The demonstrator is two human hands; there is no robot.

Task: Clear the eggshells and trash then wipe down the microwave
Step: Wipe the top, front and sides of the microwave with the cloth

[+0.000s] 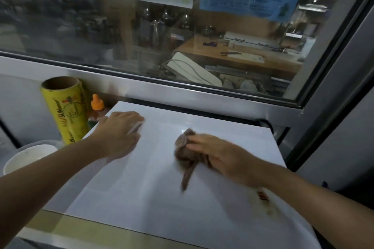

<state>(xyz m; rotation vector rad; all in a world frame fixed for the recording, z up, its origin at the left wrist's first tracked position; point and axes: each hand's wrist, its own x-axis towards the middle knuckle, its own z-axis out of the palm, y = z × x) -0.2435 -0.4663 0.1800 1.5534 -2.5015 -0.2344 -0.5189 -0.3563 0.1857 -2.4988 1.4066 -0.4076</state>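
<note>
A person's right hand (218, 155) presses a bunched brown cloth (185, 153) onto the white top of a microwave (153, 198), fingers curled over the wad, a loose tail of fabric trailing toward the camera. The left hand (119, 129) lies palm down near the top's far left corner, fingers fairly straight, with a small pale object partly visible beneath the fingertips; what it is cannot be told. A reddish-brown smear (263, 198) marks the top near its right edge, beside the right forearm. To the left of the microwave stand a yellow roll of cling wrap (66, 113) and an orange-capped sauce bottle (97, 107), with a white bowl (30, 157) lower down. Behind runs a metal-framed window (182, 89) with papers taped to the glass.
</note>
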